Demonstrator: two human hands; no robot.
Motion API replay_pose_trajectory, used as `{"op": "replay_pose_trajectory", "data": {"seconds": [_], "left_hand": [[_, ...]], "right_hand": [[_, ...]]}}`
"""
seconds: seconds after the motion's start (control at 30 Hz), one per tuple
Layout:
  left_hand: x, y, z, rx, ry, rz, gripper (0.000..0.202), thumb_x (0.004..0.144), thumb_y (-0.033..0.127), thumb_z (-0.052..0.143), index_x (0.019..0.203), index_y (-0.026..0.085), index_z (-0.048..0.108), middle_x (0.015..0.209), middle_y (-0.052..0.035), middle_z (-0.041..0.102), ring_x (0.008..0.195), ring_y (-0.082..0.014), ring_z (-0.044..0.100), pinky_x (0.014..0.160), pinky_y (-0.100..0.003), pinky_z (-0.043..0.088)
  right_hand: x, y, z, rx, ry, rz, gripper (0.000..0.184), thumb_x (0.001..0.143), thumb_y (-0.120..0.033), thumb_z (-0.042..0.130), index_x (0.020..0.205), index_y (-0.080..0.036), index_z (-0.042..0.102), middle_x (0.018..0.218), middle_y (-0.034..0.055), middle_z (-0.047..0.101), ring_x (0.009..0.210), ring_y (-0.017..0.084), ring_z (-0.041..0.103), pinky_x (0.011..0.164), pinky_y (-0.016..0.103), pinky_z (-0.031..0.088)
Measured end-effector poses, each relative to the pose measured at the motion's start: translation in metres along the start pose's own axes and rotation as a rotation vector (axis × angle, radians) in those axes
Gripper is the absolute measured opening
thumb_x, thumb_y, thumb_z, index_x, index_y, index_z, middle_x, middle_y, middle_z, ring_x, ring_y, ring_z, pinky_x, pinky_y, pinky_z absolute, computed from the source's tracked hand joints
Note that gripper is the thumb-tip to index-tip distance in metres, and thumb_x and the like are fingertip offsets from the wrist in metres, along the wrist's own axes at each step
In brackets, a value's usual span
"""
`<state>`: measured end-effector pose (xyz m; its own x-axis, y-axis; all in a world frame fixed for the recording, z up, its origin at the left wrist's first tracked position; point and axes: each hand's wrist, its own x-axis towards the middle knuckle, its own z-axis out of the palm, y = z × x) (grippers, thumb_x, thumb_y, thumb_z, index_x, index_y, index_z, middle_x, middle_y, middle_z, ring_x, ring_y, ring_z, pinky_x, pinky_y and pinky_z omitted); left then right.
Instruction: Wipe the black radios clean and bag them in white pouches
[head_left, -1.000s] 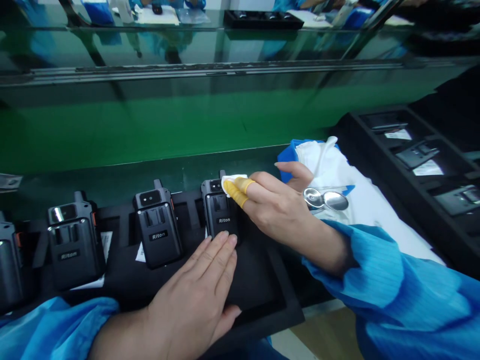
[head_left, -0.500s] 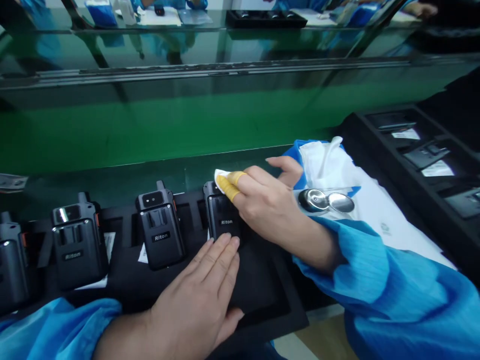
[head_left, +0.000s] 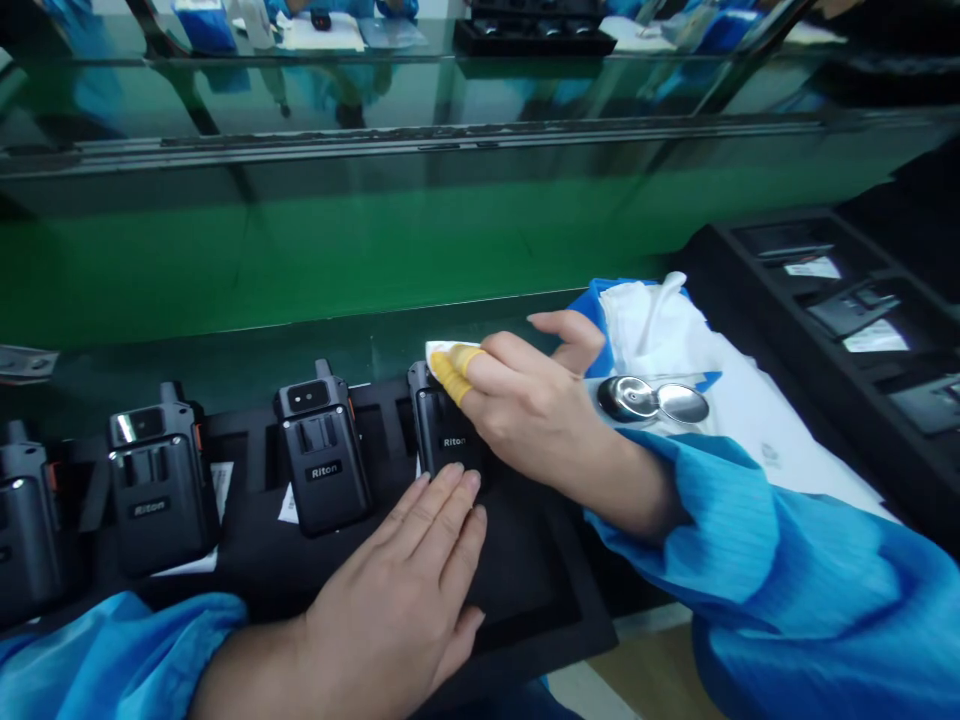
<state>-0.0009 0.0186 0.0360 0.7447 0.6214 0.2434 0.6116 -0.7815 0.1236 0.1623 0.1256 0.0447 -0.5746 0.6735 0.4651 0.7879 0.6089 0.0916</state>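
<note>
Several black Riton devices stand in a row in a black foam tray (head_left: 540,620). My right hand (head_left: 525,405), with yellow cots on two fingers, pinches a small white wipe (head_left: 442,352) against the top of the rightmost device (head_left: 446,440). My left hand (head_left: 405,590) lies flat on the tray with fingers stretched out, their tips touching the bottom of that device. The device to its left (head_left: 322,460) and another one (head_left: 157,490) stand untouched.
A white cloth on blue backing (head_left: 675,330) lies right of my hand, with a shiny metal tool (head_left: 652,400) on it. A second black tray (head_left: 847,310) with flat parts and labels sits at the right. A green conveyor belt (head_left: 300,250) runs behind.
My right hand with the wipe slid a little left and up along the top of the rightmost device. My left hand stayed flat on the tray.
</note>
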Motion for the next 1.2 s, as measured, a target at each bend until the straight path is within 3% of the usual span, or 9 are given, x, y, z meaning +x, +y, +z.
{"op": "replay_pose_trajectory", "data": {"seconds": [0.07,0.13,0.33,0.53,0.67,0.77,0.97,1.1,1.2], "left_hand": [[0.000,0.000,0.000,-0.006,0.009,-0.014,0.045,0.090,0.035,0.048,0.122,0.004,0.054,0.135,-0.0199,0.054,0.128,-0.0296,0.049,0.100,-0.037,0.048],[0.000,0.001,0.001,-0.013,0.014,-0.012,0.045,0.090,0.035,0.049,0.122,0.004,0.054,0.134,-0.0202,0.055,0.127,-0.0300,0.049,0.099,-0.037,0.049],[-0.002,0.000,0.001,-0.035,-0.007,-0.006,0.048,0.088,0.035,0.052,0.125,0.005,0.052,0.138,-0.0206,0.051,0.132,-0.0298,0.044,0.103,-0.039,0.046],[-0.001,0.001,0.001,-0.041,0.009,-0.002,0.047,0.088,0.035,0.054,0.124,0.005,0.053,0.137,-0.0208,0.052,0.131,-0.0307,0.045,0.103,-0.039,0.047],[-0.002,0.000,0.001,-0.026,0.006,0.003,0.048,0.087,0.036,0.055,0.124,0.005,0.053,0.137,-0.0214,0.052,0.131,-0.0311,0.045,0.103,-0.040,0.046],[-0.002,-0.001,0.001,-0.030,-0.012,0.005,0.050,0.087,0.036,0.056,0.126,0.005,0.053,0.138,-0.0216,0.050,0.133,-0.0305,0.043,0.104,-0.039,0.045],[-0.002,-0.001,0.001,-0.052,-0.019,0.001,0.050,0.086,0.036,0.057,0.126,0.005,0.053,0.140,-0.0214,0.049,0.134,-0.0312,0.041,0.104,-0.041,0.046],[-0.002,0.000,0.001,-0.045,-0.004,0.010,0.048,0.087,0.035,0.056,0.125,0.006,0.053,0.139,-0.0217,0.049,0.134,-0.0312,0.041,0.103,-0.041,0.046],[-0.002,0.000,0.001,-0.036,-0.008,0.008,0.048,0.088,0.035,0.055,0.125,0.006,0.053,0.138,-0.0223,0.050,0.132,-0.0320,0.043,0.103,-0.043,0.047]], "right_hand": [[0.003,-0.003,-0.002,-0.085,0.134,-0.160,0.039,0.089,-0.002,0.034,0.063,-0.022,0.055,0.061,-0.0049,0.047,0.071,0.011,0.045,0.094,0.038,0.022],[0.006,-0.005,-0.004,-0.143,0.219,-0.219,0.042,0.089,0.000,0.032,0.057,-0.020,0.051,0.057,-0.0049,0.042,0.067,0.011,0.041,0.091,0.038,0.021],[-0.011,0.006,-0.006,-0.190,0.151,-0.134,0.037,0.086,0.001,0.036,0.065,-0.020,0.057,0.067,-0.0040,0.048,0.074,0.011,0.045,0.097,0.039,0.019],[-0.016,0.014,-0.013,-0.245,0.110,0.023,0.028,0.081,-0.002,0.044,0.060,-0.018,0.055,0.068,0.0002,0.052,0.074,0.014,0.043,0.087,0.038,0.025],[0.000,-0.001,-0.009,-0.195,0.206,-0.098,0.028,0.086,-0.008,0.047,0.062,-0.019,0.057,0.073,-0.0013,0.058,0.076,0.013,0.043,0.091,0.040,0.020],[0.004,-0.005,-0.003,-0.177,0.189,-0.161,0.028,0.087,-0.008,0.047,0.064,-0.019,0.059,0.075,-0.0023,0.060,0.076,0.013,0.044,0.092,0.041,0.018],[-0.018,0.009,-0.003,-0.200,0.115,-0.050,0.032,0.084,-0.002,0.045,0.059,-0.018,0.058,0.070,0.0000,0.057,0.072,0.013,0.043,0.090,0.039,0.019],[-0.027,0.014,-0.005,-0.225,0.132,0.070,0.031,0.085,-0.003,0.045,0.062,-0.017,0.060,0.069,0.0008,0.056,0.072,0.013,0.044,0.089,0.038,0.020],[-0.022,0.010,-0.008,-0.188,0.162,-0.015,0.031,0.090,-0.007,0.042,0.070,-0.019,0.064,0.072,-0.0010,0.058,0.075,0.012,0.045,0.091,0.038,0.019]]}}
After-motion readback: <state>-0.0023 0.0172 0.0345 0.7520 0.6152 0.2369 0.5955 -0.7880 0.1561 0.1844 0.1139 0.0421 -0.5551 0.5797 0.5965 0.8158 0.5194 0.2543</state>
